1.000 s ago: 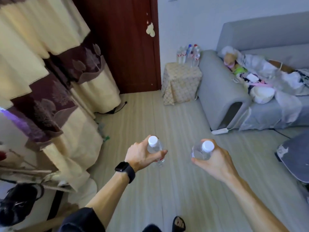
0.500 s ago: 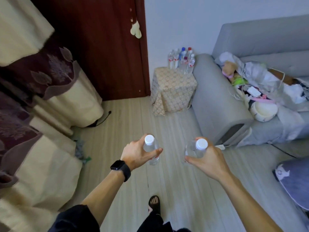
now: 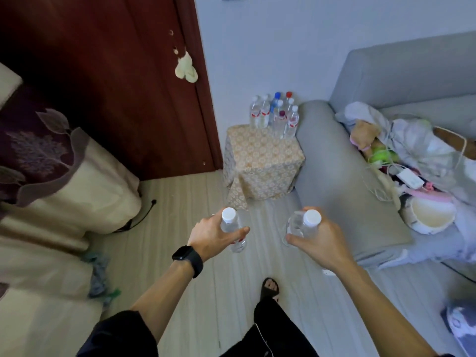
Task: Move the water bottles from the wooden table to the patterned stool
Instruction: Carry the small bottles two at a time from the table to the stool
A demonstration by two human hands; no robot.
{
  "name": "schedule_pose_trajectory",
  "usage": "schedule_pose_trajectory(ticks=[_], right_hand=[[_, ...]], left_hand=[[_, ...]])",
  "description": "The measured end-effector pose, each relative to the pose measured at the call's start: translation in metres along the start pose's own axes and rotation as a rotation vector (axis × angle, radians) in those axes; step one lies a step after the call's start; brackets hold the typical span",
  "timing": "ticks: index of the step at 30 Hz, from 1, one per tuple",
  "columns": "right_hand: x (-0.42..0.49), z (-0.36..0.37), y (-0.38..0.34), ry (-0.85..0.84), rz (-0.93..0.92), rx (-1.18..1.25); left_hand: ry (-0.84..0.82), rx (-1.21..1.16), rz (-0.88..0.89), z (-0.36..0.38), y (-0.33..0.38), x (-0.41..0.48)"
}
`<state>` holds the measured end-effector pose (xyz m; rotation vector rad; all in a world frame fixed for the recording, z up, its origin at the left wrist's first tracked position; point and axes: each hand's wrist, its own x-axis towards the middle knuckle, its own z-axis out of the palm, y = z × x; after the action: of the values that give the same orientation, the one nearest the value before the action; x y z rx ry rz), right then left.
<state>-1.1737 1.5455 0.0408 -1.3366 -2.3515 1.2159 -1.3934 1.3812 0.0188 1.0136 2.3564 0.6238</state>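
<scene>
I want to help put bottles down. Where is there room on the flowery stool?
The front half of the patterned stool is bare, and its back-left corner by the door. The back-right, against the wall and sofa arm, is crowded with standing bottles.

No readable text on any bottle label.

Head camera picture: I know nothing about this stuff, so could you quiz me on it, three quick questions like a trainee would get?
1. True or false: the left hand grips a clear plastic white-capped water bottle.
2. The cluster of standing bottles rests on: A) the grey sofa, B) the beige patterned cloth-covered stool, C) the floor.
3. What does the right hand hold?
Key: 1 true; 2 B; 3 a second white-capped bottle.
</scene>
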Motion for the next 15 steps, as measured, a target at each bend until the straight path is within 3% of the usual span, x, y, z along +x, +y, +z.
schedule_pose_trajectory(ticks=[15], right_hand=[[0.290,-0.037,-0.010,-0.117,0.019,-0.052]], left_hand=[[-0.143,-0.125,-0.095,-0.009,0.037,0.271]])
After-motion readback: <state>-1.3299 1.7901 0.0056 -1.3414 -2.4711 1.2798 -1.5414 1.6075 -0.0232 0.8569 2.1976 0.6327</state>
